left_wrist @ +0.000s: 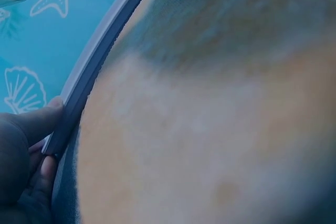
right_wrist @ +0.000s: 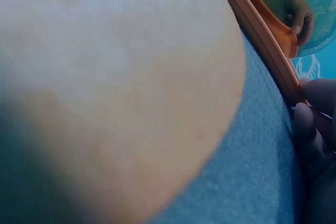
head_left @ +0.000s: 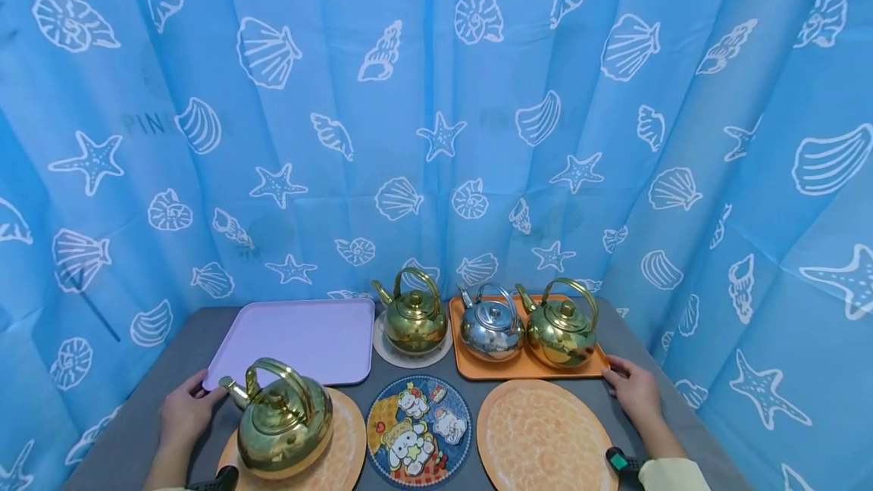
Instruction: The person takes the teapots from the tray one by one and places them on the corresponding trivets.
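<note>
Left hand (head_left: 186, 411): grip pinches the near left corner of the purple tray (head_left: 300, 341), rear left on the bench (head_left: 619, 338). Right hand (head_left: 634, 391): grip pinches the near right corner of the orange tray (head_left: 477, 367), rear right, under two kettles (head_left: 561, 333).

Head view forward-down, wrist views close

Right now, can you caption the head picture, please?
Left fingers pinch the lilac tray; right fingers, the orange tray beneath a silver kettle and gold kettle.
</note>
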{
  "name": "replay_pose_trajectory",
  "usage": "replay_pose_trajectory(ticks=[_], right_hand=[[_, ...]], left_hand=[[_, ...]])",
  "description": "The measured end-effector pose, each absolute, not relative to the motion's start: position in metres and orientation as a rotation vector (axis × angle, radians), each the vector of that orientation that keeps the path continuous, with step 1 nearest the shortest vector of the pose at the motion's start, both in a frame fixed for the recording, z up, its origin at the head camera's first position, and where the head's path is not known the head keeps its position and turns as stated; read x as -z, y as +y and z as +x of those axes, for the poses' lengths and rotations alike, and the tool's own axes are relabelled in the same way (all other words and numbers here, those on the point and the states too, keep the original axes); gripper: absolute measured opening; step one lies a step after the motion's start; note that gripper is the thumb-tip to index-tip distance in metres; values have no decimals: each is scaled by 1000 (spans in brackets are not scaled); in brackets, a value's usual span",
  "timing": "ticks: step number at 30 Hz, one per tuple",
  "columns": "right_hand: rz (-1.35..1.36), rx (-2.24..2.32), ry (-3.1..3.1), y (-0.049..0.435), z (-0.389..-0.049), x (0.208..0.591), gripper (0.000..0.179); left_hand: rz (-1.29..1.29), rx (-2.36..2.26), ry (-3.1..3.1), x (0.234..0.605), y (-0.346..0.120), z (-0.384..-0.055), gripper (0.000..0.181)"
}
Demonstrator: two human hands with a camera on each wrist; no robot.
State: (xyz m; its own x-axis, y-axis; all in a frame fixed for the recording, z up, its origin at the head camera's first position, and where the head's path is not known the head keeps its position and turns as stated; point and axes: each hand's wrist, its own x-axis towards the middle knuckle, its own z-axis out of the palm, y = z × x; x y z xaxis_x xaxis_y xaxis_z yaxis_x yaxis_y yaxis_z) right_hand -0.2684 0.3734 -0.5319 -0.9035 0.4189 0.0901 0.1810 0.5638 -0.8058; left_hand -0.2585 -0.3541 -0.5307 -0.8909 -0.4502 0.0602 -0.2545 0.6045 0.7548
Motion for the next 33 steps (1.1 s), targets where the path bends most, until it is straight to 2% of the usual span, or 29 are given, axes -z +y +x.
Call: replay_pose_trajectory(ticks=[17,33], right_hand=[[-517,-1253,-2569,376,-270,535,38],[-476,-1252,-2581,378,-269,533,39]], left_hand=[[644,1231,-2569,534,-352,-257,69],[614,1411,-2475,526,-347,-238,67]])
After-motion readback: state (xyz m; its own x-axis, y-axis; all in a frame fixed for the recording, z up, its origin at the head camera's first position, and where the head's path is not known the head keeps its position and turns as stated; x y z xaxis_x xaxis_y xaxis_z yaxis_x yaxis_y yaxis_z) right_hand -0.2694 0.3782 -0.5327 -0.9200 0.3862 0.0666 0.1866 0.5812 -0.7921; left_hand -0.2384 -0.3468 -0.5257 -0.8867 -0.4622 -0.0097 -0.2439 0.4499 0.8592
